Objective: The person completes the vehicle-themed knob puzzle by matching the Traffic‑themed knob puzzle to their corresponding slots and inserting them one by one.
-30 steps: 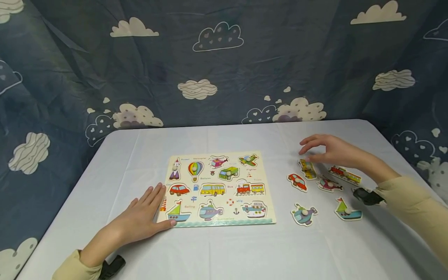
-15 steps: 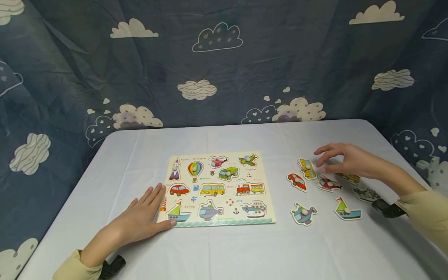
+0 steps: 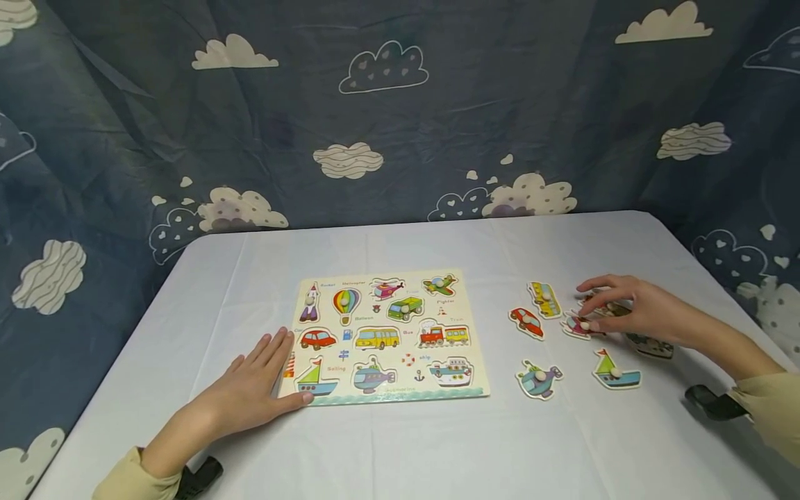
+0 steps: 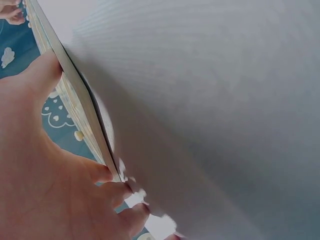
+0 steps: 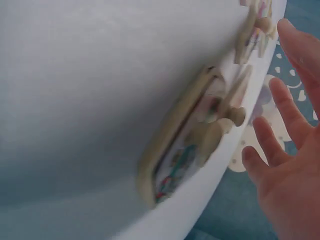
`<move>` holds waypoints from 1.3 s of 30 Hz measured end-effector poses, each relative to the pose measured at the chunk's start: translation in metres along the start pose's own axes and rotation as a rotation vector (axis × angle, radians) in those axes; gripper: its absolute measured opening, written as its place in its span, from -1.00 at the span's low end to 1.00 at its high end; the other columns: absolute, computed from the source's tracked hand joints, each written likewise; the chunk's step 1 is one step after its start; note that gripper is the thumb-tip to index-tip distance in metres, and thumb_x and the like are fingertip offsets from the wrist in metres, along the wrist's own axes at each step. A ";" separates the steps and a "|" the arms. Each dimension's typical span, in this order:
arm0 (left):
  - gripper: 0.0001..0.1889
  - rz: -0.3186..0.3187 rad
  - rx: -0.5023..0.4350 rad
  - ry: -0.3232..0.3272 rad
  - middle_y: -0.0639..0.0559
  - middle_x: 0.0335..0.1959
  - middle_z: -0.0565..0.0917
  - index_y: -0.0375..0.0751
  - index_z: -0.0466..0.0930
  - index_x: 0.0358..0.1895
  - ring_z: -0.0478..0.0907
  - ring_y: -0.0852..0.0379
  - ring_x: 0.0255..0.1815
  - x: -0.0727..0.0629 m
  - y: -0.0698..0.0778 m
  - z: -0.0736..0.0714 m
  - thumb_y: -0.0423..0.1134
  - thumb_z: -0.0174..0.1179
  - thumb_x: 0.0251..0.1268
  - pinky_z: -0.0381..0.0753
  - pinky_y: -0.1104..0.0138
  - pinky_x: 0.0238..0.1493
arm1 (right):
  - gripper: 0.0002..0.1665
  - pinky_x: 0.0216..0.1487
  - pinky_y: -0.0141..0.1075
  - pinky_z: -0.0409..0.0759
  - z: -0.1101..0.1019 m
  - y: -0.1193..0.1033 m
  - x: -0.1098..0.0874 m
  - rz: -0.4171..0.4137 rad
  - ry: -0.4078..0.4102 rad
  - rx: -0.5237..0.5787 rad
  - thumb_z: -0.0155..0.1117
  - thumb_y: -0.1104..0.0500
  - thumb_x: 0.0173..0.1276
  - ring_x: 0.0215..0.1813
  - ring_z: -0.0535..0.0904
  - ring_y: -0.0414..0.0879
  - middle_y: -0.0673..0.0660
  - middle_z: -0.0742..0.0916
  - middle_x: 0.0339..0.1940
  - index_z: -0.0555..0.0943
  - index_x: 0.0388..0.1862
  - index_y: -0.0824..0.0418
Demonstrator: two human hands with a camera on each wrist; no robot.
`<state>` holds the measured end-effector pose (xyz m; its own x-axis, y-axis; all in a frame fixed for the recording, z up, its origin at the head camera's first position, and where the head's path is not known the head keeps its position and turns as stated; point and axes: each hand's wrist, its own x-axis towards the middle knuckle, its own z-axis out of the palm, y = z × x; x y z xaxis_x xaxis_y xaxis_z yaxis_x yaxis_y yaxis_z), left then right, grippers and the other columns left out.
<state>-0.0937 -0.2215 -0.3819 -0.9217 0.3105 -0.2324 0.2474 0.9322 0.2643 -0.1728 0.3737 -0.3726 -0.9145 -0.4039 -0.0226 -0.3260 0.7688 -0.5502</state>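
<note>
My left hand (image 3: 253,378) rests flat along the left edge of a wooden knob puzzle board (image 3: 406,401), thumb on its lower left corner. In the left wrist view its thumb and fingertips lie along the board's edge (image 4: 92,105). On the right, my right hand (image 3: 644,309) hovers low over loose puzzle pieces with fingers spread. Its thumb and index fingertips are right at the knob of the helicopter piece (image 3: 571,325). Beneath the palm, the train piece is mostly hidden, and the ship piece (image 3: 650,346) shows partly; its knob (image 5: 210,142) stands up in the right wrist view.
Around the right hand lie a bus piece (image 3: 544,301), a red car piece (image 3: 527,323), a submarine piece (image 3: 539,380) and a sailboat piece (image 3: 616,370). A white cloth covers the table (image 3: 400,451). Behind it hangs a dark cloud-patterned curtain (image 3: 387,125).
My right hand has moved right from above the bus piece, then lower and nearer to the helicopter piece. The left hand and the board stay in place.
</note>
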 end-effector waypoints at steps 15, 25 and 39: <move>0.20 -0.002 -0.004 0.001 -0.24 0.58 -0.02 -0.32 -0.09 0.57 -0.12 -0.27 0.55 0.000 0.001 0.000 0.56 0.01 0.13 0.01 -0.34 0.32 | -0.80 0.00 -0.01 0.44 0.011 0.003 -0.005 -0.042 0.053 -0.095 0.60 0.04 0.05 0.18 0.42 0.17 0.19 0.64 0.09 0.76 -0.34 -0.16; 0.19 -0.002 -0.004 0.004 -0.24 0.58 -0.02 -0.33 -0.09 0.57 -0.12 -0.28 0.55 0.000 0.001 0.000 0.55 0.01 0.13 0.01 -0.34 0.32 | -0.81 0.00 -0.06 0.47 0.011 0.002 -0.007 0.014 0.045 -0.094 0.60 0.07 0.07 0.18 0.40 0.15 0.17 0.63 0.08 0.74 -0.37 -0.17; 0.20 -0.004 -0.005 -0.006 -0.25 0.58 -0.03 -0.33 -0.10 0.57 -0.14 -0.28 0.55 0.000 0.001 0.000 0.57 -0.01 0.12 0.00 -0.34 0.32 | -0.80 0.09 0.30 0.28 0.005 -0.018 -0.008 0.002 0.056 -0.077 0.60 0.06 0.07 0.24 0.31 0.26 0.17 0.59 0.12 0.73 -0.34 -0.16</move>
<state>-0.0933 -0.2208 -0.3811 -0.9209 0.3076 -0.2397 0.2418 0.9326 0.2678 -0.1583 0.3605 -0.3668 -0.9265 -0.3754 0.0247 -0.3397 0.8064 -0.4841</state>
